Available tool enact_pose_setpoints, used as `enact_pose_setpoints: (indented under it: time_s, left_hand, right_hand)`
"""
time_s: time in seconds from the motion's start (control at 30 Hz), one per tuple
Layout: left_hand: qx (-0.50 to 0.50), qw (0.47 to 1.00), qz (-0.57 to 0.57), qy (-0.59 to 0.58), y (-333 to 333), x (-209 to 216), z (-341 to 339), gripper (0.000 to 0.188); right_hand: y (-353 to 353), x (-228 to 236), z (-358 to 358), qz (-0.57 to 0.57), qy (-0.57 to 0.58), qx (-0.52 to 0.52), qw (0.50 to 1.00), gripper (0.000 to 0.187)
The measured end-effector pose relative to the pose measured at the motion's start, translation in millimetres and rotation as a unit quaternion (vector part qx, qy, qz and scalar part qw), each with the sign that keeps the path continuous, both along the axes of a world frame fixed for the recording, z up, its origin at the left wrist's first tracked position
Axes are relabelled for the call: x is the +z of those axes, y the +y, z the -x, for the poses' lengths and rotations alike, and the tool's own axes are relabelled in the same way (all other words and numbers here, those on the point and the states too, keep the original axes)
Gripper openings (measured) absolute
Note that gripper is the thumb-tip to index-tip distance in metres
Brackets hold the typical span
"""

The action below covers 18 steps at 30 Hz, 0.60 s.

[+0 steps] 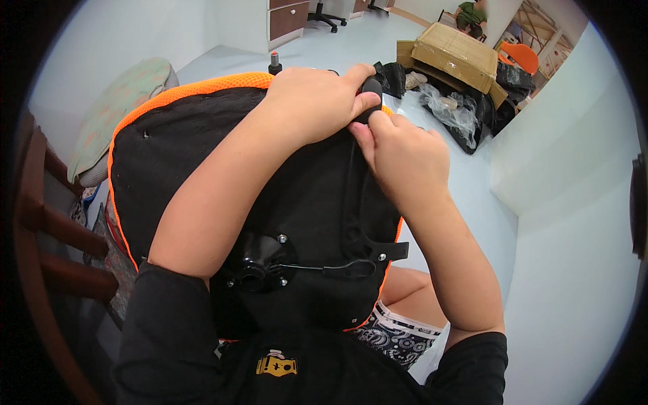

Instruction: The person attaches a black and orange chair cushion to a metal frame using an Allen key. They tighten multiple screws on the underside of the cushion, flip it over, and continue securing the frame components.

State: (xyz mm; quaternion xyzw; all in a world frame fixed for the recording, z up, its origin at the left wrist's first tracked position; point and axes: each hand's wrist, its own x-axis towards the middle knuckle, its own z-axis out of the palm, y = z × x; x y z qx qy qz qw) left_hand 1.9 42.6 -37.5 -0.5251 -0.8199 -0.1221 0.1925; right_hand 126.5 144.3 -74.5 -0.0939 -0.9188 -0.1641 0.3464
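An office chair seat (189,135) lies with its black underside up in front of me, edged in orange mesh. A black metal mount (260,260) with bolts and a lever sits on the near part of the underside. Along its right side runs a black armrest (370,91), its flat bracket (395,252) at the seat's right edge held by a bolt. At the armrest's far end, my left hand (317,101) grips the dark rounded part between thumb and fingers. Pressed against the same part just below is my right hand (412,152), its fingers closed. Their hold partly hides it.
A dark post with a red tip (275,62) stands beyond the seat. An opened cardboard box (455,57) and clear plastic wrap (452,115) lie at far right. A wooden frame (67,229) and a patterned cushion (118,115) are on the left. A person (470,17) sits far back.
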Motion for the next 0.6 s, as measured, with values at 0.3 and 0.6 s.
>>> enact_pose_setpoints:
  time_s: [0.3, 0.6]
  left_hand:
    - [0.016, 0.999, 0.034, -0.026, 0, 3, 1, 0.043]
    - [0.011, 1.0, 0.024, 0.002, 4, -4, 3, 0.045]
  right_hand:
    - [0, 2, 3, -0.02, -0.001, 0.029, 0.999, 0.024]
    - [2, -2, 9, -0.038, 0.039, 0.057, 0.997, 0.026]
